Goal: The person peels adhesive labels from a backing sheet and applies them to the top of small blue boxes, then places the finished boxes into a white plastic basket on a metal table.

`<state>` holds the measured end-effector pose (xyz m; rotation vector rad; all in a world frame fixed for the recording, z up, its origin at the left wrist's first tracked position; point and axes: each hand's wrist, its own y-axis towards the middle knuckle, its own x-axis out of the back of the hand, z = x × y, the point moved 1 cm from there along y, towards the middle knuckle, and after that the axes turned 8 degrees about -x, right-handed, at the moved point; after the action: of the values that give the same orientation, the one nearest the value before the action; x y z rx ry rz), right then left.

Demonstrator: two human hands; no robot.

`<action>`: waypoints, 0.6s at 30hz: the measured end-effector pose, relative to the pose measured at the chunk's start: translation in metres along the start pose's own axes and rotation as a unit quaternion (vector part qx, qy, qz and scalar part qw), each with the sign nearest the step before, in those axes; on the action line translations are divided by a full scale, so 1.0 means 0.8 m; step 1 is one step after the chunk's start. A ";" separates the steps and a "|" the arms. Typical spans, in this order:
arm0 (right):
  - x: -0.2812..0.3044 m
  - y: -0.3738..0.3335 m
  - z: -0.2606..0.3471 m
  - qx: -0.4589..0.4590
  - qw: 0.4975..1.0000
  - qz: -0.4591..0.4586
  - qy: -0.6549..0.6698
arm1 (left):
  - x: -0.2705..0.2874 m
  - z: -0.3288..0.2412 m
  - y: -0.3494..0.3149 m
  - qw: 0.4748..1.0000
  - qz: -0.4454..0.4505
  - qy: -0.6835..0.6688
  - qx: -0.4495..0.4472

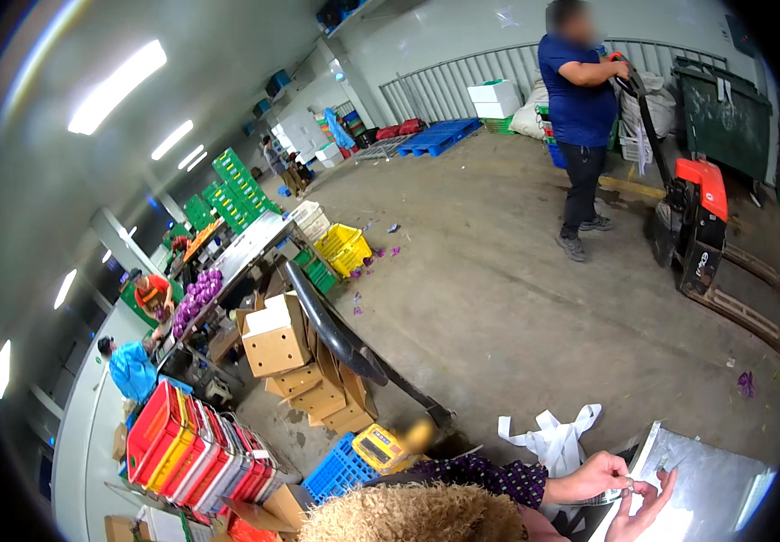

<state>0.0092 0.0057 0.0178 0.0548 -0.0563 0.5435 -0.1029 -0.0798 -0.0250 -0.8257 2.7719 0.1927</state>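
At the lower right my two hands meet over a shiny metal surface (701,474). My left hand (599,476), with a dark dotted sleeve (476,474) behind it, has its fingers pinched together. Close against its fingertips, my right hand (647,509) brings thumb and forefinger together while its other fingers stretch upward. Whatever lies between the fingertips is too small to make out. Beside the left hand lies a white plastic bag (551,441) with loose handles. A tan fluffy thing (408,517) covers part of the bottom edge.
A person in dark blue (578,90) grips a red-and-black pallet truck (701,212). Cardboard boxes (274,348), stacked coloured crates (196,443), a blue basket (339,470) and a yellow device (379,447) stand leftward. Farther off, people work beside purple vegetables (196,298).
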 end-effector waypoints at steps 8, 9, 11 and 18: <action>0.006 0.024 0.009 0.003 0.999 -0.036 -0.025 | -0.015 -0.006 0.049 0.998 0.057 0.025 -0.017; 0.003 0.026 0.010 0.003 0.999 -0.037 -0.024 | -0.009 -0.011 0.050 0.999 0.043 0.025 -0.022; -0.004 0.031 0.012 0.003 0.999 -0.034 -0.028 | 0.000 -0.021 0.054 0.999 0.018 0.025 -0.030; -0.044 0.040 0.013 0.010 1.000 -0.013 -0.018 | 0.037 -0.032 0.052 0.999 -0.012 0.023 -0.033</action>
<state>-0.0380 0.0145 0.0270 0.0844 -0.0856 0.5179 -0.1547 -0.0651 -0.0058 -0.8891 2.8116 0.2648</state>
